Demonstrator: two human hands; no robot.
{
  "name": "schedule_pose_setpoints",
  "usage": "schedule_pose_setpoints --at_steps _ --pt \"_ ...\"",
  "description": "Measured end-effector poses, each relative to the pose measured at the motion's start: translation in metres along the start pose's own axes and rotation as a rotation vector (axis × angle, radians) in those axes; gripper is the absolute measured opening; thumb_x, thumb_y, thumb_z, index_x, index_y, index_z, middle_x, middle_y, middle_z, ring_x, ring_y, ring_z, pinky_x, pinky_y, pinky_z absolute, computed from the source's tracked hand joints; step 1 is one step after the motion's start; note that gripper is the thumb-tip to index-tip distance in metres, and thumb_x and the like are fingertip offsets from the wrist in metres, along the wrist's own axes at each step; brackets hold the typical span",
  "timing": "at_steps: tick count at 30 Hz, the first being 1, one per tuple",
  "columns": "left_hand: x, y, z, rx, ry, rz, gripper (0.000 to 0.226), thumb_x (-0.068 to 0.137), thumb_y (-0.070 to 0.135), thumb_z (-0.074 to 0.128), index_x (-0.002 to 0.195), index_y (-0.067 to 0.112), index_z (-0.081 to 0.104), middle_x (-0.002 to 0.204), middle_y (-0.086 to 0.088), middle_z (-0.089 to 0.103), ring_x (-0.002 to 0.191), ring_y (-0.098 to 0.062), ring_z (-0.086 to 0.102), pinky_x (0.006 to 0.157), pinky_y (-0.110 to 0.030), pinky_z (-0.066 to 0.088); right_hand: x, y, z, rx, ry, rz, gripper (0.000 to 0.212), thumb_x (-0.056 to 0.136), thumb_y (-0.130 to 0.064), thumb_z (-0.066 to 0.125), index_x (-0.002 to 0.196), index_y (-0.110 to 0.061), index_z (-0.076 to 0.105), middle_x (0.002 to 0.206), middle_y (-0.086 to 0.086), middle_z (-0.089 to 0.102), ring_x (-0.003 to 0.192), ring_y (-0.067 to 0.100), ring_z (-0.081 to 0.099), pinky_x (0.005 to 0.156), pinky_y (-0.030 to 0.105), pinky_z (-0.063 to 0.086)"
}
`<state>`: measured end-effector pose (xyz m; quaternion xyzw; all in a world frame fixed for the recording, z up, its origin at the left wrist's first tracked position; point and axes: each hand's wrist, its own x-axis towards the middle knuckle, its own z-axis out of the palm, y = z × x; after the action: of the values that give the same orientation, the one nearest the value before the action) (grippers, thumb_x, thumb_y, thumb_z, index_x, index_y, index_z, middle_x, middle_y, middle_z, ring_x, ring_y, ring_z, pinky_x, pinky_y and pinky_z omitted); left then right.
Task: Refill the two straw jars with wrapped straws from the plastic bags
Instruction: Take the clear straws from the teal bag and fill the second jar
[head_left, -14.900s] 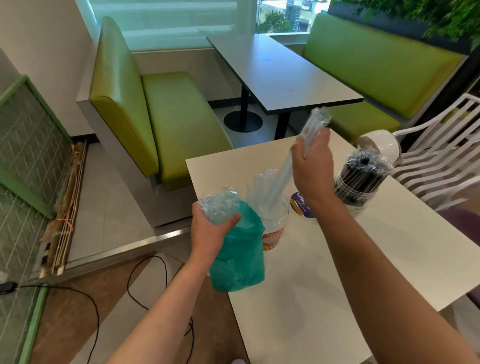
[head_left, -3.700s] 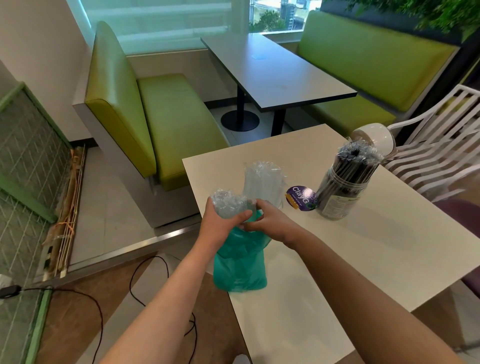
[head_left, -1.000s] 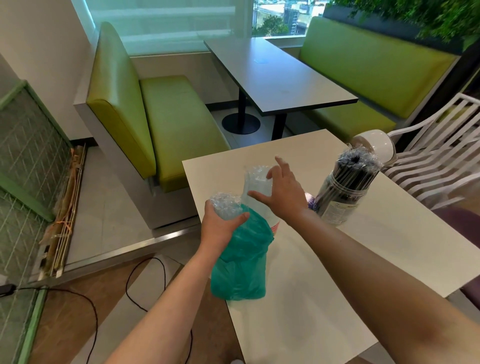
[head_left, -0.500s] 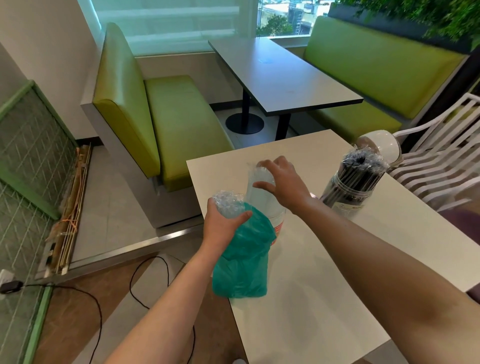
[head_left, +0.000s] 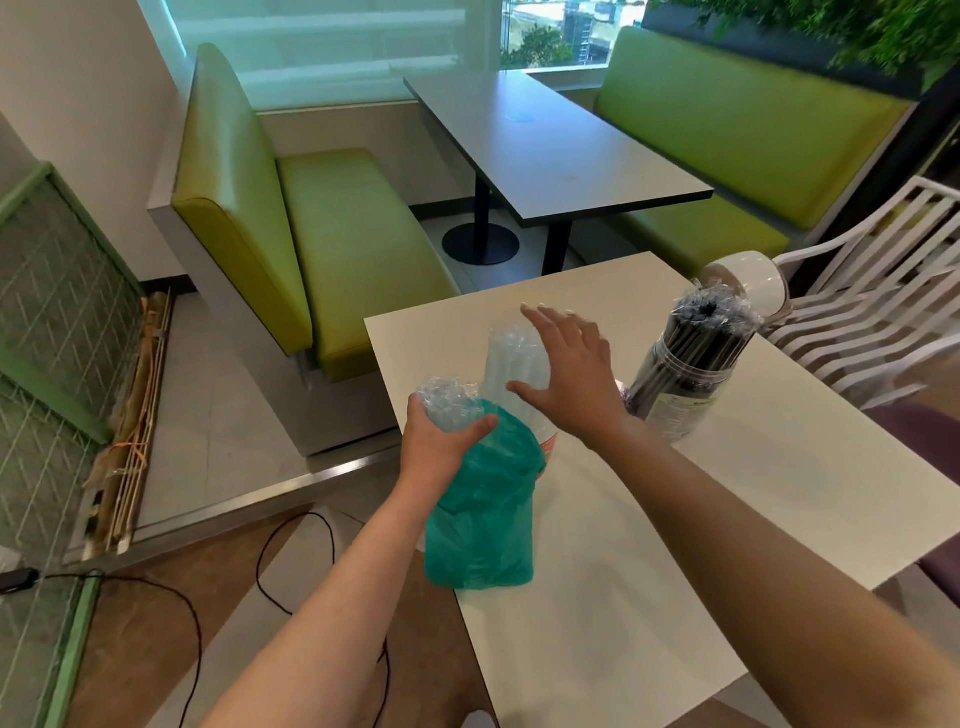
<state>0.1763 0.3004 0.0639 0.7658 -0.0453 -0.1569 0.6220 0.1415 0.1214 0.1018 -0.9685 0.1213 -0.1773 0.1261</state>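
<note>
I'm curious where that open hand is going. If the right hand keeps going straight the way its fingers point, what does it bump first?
Probably nothing on the table: the right hand points past the clear straws, toward the green bench. Depth is hard to judge.

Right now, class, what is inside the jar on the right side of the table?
The right jar holds a packed bundle of dark wrapped straws, their tops poking above its rim. The label hides the jar's bottom, so how the straws sit there cannot be seen.
</note>
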Motion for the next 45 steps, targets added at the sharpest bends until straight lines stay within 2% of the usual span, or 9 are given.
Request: schedule_pose_setpoints --at_steps 4,7,12,18,26,31,36,41,45 --pt "-0.003 0.0 0.0 -0.033 0.0 0.006 0.07 0.071 0.036 0.085 0.12 0.03 0.036 0.121 0.007 0.049 0.11 -0.014 0.052 0.085 -0.025 0.047 -0.034 -0.018 0.002 0.232 0.261 0.063 0.03 0.083 -0.015 0.067 0.111 -0.016 0.056 0.115 0.003 0.054 0.105 0.018 0.046 0.092 0.034 0.044" --pt "-0.004 0.0 -0.001 -0.04 0.016 0.029 0.068 0.069 0.034 0.087 0.118 0.028 0.039 0.115 0.006 0.053 0.106 -0.014 0.054 0.076 -0.02 0.046 -0.059 -0.033 0.01 0.534 0.048 0.25 0.018 0.087 -0.003 0.063 0.097 -0.018 0.06 0.096 -0.002 0.058 0.082 0.006 0.053 0.076 0.023 0.05" --pt "-0.008 -0.001 0.0 -0.052 -0.015 0.029 0.065 0.068 0.032 0.087 0.115 0.03 0.042 0.105 0.012 0.055 0.1 -0.01 0.056 0.077 -0.023 0.048 -0.072 -0.037 0.021 0.717 -0.265 0.499 0.034 0.087 -0.009 0.066 0.117 -0.018 0.054 0.116 0.0 0.058 0.101 0.015 0.058 0.079 0.021 0.051" --pt "-0.012 -0.004 0.0 -0.058 -0.118 0.025 0.07 0.067 0.031 0.088 0.123 0.028 0.046 0.112 0.009 0.06 0.104 -0.011 0.058 0.084 -0.027 0.049 -0.062 -0.032 0.016 0.894 -0.498 0.531 0.067 0.081 -0.001 0.068 0.139 -0.021 0.04 0.137 0.001 0.05 0.119 0.025 0.054 0.098 0.035 0.049" --pt "-0.006 -0.008 -0.001 -0.03 -0.165 0.015 0.087 0.054 0.052 0.089 0.127 0.028 0.048 0.117 0.004 0.062 0.109 -0.018 0.061 0.094 -0.039 0.052 -0.062 -0.021 0.016 0.899 -0.574 0.472 0.04 0.093 -0.028 0.063 0.131 -0.019 0.056 0.129 0.002 0.059 0.116 0.02 0.057 0.095 0.03 0.049" --pt "-0.008 -0.005 -0.003 -0.051 -0.159 -0.009 0.095 0.054 0.056 0.084 0.132 0.026 0.039 0.119 0.006 0.057 0.109 -0.015 0.058 0.086 -0.028 0.049 -0.063 -0.021 0.019 0.814 -0.469 0.448 0.035 0.098 -0.034 0.053 0.126 -0.014 0.057 0.125 0.001 0.062 0.116 0.019 0.057 0.082 0.019 0.048" --pt "-0.007 -0.005 -0.004 -0.086 -0.125 0.0 0.081 0.066 0.041 0.086 0.131 0.022 0.041 0.12 0.004 0.059 0.11 -0.016 0.059 0.087 -0.029 0.053 -0.053 -0.025 0.007 0.784 -0.282 0.347 0.022 0.099 -0.032 0.052 0.103 -0.014 0.064 0.097 -0.01 0.061 0.095 0.01 0.059 0.063 0.008 0.043" --pt "-0.003 -0.011 -0.004 -0.083 -0.052 0.013 0.07 0.072 0.033 0.085 0.128 0.026 0.044 0.123 0.001 0.058 0.113 -0.02 0.059 0.095 -0.04 0.053 -0.023 -0.028 -0.024 0.764 -0.106 0.27 0.028 0.1 -0.032 0.051 0.104 -0.011 0.069 0.118 -0.007 0.06 0.106 0.009 0.054 0.087 0.023 0.037" --pt "-0.003 -0.011 -0.003 -0.062 0.004 0.035 0.061 0.074 0.03 0.083 0.12 0.028 0.043 0.117 0.003 0.057 0.11 -0.019 0.058 0.092 -0.036 0.053 -0.002 -0.03 -0.051 0.748 0.001 0.208 0.033 0.101 -0.033 0.047 0.111 -0.009 0.067 0.1 -0.021 0.055 0.092 -0.001 0.053 0.09 0.025 0.043"
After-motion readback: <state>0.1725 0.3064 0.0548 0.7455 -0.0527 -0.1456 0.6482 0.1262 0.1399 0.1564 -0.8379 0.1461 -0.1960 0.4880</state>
